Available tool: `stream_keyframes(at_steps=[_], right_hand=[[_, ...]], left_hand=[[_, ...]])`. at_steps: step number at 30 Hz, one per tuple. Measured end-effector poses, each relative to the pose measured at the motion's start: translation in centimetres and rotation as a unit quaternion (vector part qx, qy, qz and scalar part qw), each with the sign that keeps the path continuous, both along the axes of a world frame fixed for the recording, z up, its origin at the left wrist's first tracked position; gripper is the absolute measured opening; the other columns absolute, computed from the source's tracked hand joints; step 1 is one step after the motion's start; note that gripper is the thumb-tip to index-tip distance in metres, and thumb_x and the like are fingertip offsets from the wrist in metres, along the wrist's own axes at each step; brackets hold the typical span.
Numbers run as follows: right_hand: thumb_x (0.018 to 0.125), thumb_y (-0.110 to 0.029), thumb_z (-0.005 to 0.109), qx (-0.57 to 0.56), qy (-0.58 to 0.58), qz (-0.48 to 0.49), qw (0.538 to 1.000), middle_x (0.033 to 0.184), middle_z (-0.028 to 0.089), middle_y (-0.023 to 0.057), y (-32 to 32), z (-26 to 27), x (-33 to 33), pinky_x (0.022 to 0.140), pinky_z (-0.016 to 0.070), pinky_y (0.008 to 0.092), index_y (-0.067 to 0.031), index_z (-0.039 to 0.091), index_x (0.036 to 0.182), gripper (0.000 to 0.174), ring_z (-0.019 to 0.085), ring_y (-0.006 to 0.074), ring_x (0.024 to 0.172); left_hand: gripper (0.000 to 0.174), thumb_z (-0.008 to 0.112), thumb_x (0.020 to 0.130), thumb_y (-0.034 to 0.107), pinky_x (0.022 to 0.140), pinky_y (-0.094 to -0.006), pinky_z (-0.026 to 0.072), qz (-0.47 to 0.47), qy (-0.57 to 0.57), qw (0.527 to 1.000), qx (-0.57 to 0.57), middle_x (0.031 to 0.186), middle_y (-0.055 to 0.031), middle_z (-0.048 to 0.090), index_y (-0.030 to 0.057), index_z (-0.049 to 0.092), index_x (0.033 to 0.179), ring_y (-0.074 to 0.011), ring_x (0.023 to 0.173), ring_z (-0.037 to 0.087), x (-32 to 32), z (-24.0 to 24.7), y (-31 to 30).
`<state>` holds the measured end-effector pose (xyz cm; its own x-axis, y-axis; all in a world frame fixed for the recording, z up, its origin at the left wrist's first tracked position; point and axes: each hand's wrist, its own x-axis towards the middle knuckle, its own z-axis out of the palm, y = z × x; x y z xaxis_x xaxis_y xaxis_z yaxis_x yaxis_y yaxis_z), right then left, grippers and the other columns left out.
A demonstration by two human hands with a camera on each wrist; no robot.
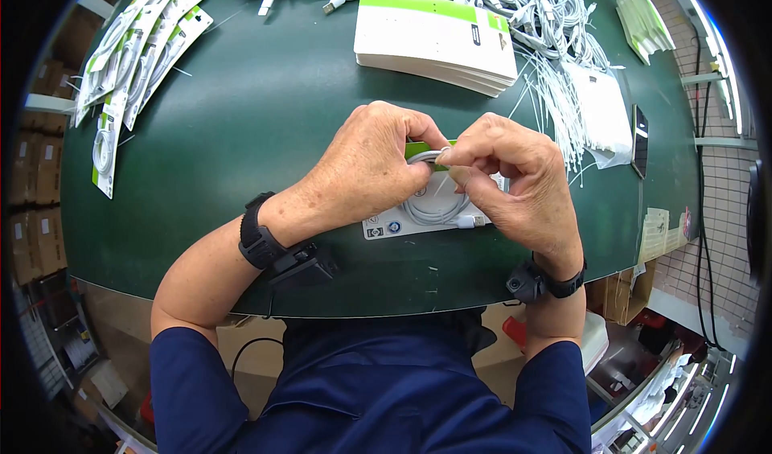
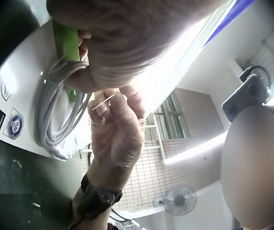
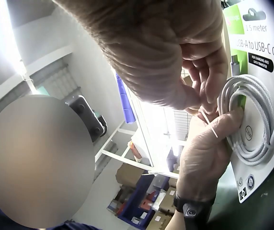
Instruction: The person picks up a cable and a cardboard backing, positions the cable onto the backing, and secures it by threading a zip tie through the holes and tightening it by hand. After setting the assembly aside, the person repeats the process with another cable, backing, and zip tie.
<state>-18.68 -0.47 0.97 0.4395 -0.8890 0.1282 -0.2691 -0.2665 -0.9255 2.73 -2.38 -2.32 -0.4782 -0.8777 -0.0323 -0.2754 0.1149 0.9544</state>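
Note:
A white and green packaging card (image 1: 378, 227), printed "USB-A to USB-C cable" in the right wrist view, lies at the table's near side. On it is a coiled white cable (image 3: 225, 96), its USB plug (image 1: 471, 221) at the lower right. My left hand (image 1: 358, 164) grips the coil and card at the top, thumb pressed over the coil (image 2: 51, 110). Close beside it, my right hand (image 1: 523, 172) pinches a thin white cable tie (image 3: 210, 124) between thumb and fingers, at the top of the coil. The tie's end sticks out past the fingertips.
A stack of blank-looking cards (image 1: 434, 40) stands ahead. Behind it lie heaped white cables (image 1: 555, 20), with loose cable ties (image 1: 555, 104) to the right. Carded cables (image 1: 137, 60) overlap at the far left. A phone (image 1: 639, 140) lies near the right edge.

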Motion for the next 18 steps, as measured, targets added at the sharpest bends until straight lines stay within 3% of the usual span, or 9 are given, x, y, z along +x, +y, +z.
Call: stream_keyframes(at_steps=[3, 12, 18], right_hand=[[0.084, 0.01, 0.065, -0.003, 0.015, 0.008, 1.0, 0.087, 0.07, 0.0055, 0.02, 0.04, -0.14, 0.067, 0.0558, 0.0225, -0.0021, 0.079, 0.1, 0.024, 0.068, 0.0093, 0.076], [0.082, 0.007, 0.078, 0.018, 0.022, 0.008, 1.0, 0.086, 0.07, 0.0062, 0.18, 0.29, 0.18, 0.067, 0.0568, 0.0241, -0.0009, 0.077, 0.096, 0.016, 0.069, 0.011, 0.075], [0.08, 0.008, 0.078, -0.019, 0.032, 0.007, 0.999, 0.082, 0.07, 0.0064, 0.11, -0.12, 0.34, 0.063, 0.0545, 0.0241, 0.0012, 0.076, 0.092, 0.014, 0.068, 0.0106, 0.072]], left_hand=[[0.018, 0.072, 0.083, 0.003, 0.072, -0.028, 0.0591, 0.005, -0.01, 1.0, -0.009, 0.084, -0.0099, 0.077, -0.0051, 0.078, 0.098, -0.0102, 0.077, 0.07, -0.01, -0.31, -0.1], [0.022, 0.069, 0.082, 0.001, 0.075, -0.0284, 0.0599, 0.007, -0.01, 1.0, 0.007, 0.086, -0.011, 0.078, -0.006, 0.078, 0.1, -0.0109, 0.081, 0.071, 0.23, -0.38, -0.39], [0.026, 0.067, 0.079, -0.001, 0.076, -0.0282, 0.0599, 0.004, 0.005, 1.0, -0.01, 0.088, -0.0117, 0.078, -0.0063, 0.078, 0.102, -0.0115, 0.081, 0.071, 0.33, -0.56, -0.58]])
